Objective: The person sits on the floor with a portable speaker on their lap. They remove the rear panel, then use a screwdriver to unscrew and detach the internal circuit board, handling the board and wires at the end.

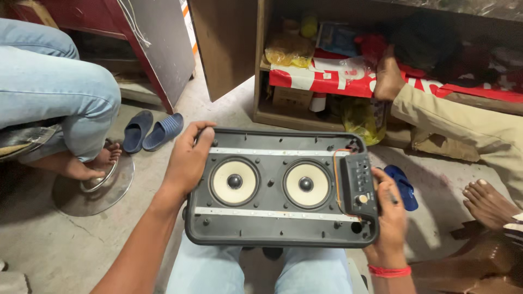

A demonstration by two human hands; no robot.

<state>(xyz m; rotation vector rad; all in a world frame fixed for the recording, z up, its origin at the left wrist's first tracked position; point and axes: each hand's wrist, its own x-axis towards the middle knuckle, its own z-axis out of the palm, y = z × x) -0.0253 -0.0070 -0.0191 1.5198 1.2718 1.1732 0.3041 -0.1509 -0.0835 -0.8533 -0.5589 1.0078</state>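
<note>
Black speaker panel [280, 188] rests on the lap — left hand [188, 158] clamped on one end, right hand [388, 220] gripping the other; best kept level.

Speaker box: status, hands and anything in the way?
Left hand grips speaker box left edge; right hand holds right edge by control panel. Box open-faced over lap. Nothing blocking.

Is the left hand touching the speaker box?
Touching. The head view shows the left hand gripping the left edge of the speaker box, fingers curled over its top corner.
</note>
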